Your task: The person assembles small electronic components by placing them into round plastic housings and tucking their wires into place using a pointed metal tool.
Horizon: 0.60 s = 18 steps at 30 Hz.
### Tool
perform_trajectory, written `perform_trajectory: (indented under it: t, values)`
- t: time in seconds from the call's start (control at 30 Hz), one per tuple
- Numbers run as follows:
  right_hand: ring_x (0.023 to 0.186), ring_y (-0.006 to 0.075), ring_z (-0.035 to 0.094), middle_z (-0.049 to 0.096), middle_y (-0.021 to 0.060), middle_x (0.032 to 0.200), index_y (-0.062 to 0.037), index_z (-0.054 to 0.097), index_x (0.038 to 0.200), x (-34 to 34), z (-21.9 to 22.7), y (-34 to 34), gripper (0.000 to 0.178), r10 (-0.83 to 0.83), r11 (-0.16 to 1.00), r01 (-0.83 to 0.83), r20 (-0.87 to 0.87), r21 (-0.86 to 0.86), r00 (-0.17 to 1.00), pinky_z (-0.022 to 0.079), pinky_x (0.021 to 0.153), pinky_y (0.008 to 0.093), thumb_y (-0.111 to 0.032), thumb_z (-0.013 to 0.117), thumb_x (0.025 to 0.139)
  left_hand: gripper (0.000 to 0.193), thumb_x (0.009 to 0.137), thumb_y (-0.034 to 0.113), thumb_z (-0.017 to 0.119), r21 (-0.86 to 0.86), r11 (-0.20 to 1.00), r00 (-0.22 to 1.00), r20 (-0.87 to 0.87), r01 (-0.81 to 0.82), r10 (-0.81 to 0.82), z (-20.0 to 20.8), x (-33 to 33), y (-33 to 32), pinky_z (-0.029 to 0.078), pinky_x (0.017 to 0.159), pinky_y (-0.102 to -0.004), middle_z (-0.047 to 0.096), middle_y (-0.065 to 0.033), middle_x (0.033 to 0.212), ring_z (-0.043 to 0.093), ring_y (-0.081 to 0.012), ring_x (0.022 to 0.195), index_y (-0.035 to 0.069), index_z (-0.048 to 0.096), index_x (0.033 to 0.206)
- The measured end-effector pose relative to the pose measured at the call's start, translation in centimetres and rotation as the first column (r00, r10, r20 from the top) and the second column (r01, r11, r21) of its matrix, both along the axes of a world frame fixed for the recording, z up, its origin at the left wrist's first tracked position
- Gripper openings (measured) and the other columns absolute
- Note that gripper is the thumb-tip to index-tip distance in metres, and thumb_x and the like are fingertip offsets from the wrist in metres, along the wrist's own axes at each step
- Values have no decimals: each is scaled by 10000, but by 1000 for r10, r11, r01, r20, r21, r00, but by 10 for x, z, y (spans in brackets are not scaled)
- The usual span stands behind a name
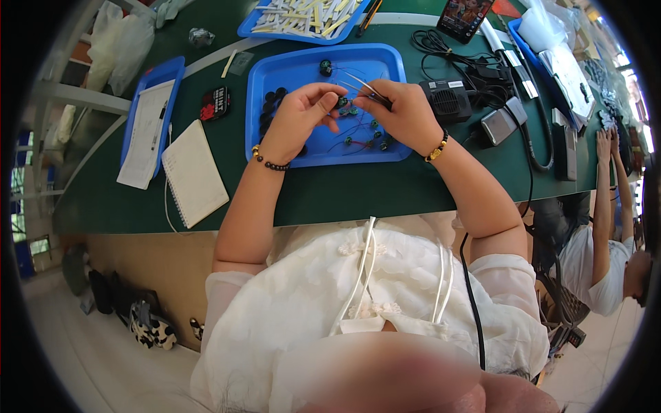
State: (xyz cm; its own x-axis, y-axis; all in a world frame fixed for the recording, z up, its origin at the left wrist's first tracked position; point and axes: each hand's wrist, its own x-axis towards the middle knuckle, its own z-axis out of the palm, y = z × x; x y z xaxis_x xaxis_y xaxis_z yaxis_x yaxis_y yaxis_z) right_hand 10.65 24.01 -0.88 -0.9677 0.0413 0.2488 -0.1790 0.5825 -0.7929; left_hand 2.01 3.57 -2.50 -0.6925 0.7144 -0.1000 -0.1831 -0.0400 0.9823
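Over a blue tray (289, 63) both my hands meet. My left hand (297, 115) pinches a small round green and black electronic part (342, 102) between thumb and fingertips. In my right hand (405, 113) is a pair of metal tweezers (372, 88), slanting up and to the left; its fingertips come close to the part. Several similar green parts with thin wires (375, 141) lie in the tray below my hands, and another wired part (326, 67) lies near its far side. Black round pieces (268, 104) line the tray's left side, partly hidden by my left hand.
Beyond stands a blue tray of white and yellow strips (303, 17). On the left are a notebook (196, 172), a clipboard tray with papers (144, 131) and a black and red case (215, 103). Cables, a black box (446, 100) and a phone (465, 19) sit right. A co-worker (599, 255) is far right.
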Motion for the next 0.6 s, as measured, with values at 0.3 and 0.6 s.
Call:
perform_trajectory:
  t: [0.3,0.6]
  values:
    - [637,311,642,650,129,705,-98,627,1130,2,2,0,321,-55,965,33,77,262,996,483,567,393,-339,659,921,198,839,147,713,-298,688,406,-914,-662,-5,-5,-29,-30,515,803,-333,673,-87,978,613,-249,860,87,721,1027]
    - [615,290,602,617,113,697,-75,536,1130,13,5,-13,199,77,991,-91,-127,-101,989,457,564,353,-206,586,989,228,869,239,740,-187,811,550,-814,-554,188,17,-17,-16,515,809,-312,696,-72,986,627,-218,901,87,735,1039]
